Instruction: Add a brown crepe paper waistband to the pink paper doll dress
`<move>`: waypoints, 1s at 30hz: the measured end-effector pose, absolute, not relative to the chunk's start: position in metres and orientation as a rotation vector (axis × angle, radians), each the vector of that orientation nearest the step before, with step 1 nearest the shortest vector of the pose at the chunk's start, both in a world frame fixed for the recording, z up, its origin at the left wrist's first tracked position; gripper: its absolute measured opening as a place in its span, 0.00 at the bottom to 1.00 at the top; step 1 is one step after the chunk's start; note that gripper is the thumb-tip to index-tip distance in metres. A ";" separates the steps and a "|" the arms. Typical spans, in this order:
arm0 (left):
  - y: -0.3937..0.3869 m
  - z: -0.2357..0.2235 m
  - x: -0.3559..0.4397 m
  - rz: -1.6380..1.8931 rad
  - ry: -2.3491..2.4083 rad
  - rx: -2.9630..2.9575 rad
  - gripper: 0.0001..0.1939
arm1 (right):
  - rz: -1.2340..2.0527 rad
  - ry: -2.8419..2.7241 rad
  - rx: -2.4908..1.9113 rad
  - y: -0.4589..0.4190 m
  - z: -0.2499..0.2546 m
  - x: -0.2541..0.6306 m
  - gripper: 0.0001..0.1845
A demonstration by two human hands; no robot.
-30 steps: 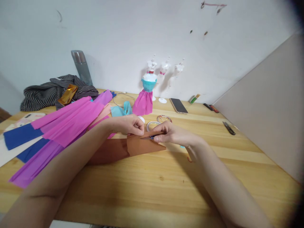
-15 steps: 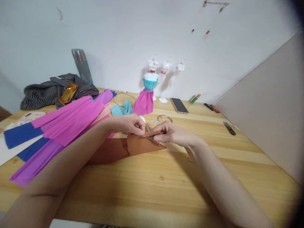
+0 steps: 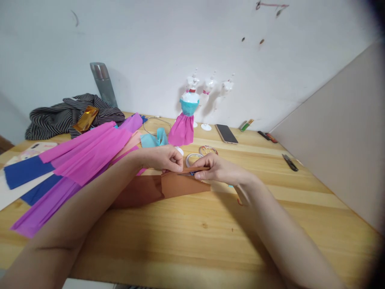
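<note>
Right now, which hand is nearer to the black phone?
Right. The right hand is in front of the black phone; the left hand is farther off, to the phone's left.

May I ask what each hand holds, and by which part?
The left hand pinches the brown paper sheet by its upper edge; the right hand holds a pointed metal tool by its rear end.

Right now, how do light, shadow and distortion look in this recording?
Head view: a dark, blurred band runs down the right edge. Head view: a shadow falls on the table beside the right forearm. Head view: soft shadows on the wall; the bottle leans, probably from wide-lens distortion.
</note>
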State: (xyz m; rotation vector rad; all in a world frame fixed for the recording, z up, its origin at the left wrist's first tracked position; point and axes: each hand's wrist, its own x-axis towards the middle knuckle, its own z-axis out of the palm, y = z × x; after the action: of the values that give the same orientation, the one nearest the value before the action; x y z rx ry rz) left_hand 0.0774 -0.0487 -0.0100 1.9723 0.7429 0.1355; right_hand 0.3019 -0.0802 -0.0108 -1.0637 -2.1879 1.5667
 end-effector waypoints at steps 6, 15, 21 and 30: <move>-0.046 -0.008 0.073 0.103 0.782 1.956 0.10 | 1.549 -2.204 -1.048 -0.080 -0.009 0.302 0.12; -0.040 -0.011 0.067 0.041 0.738 1.977 0.08 | 1.559 -2.250 -1.065 -0.081 -0.004 0.306 0.19; -0.041 -0.009 0.067 0.060 0.741 1.989 0.06 | 0.945 -2.174 -1.410 -0.088 0.021 0.332 0.19; -0.042 -0.010 0.066 0.076 0.729 1.960 0.06 | 1.090 -2.463 -1.200 -0.116 0.027 0.305 0.13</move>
State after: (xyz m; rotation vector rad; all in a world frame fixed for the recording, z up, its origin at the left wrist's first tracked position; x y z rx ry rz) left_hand 0.0657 -0.0420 -0.0105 1.9597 0.7292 0.0759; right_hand 0.3047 -0.1164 0.0274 -1.2000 -2.4628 1.0901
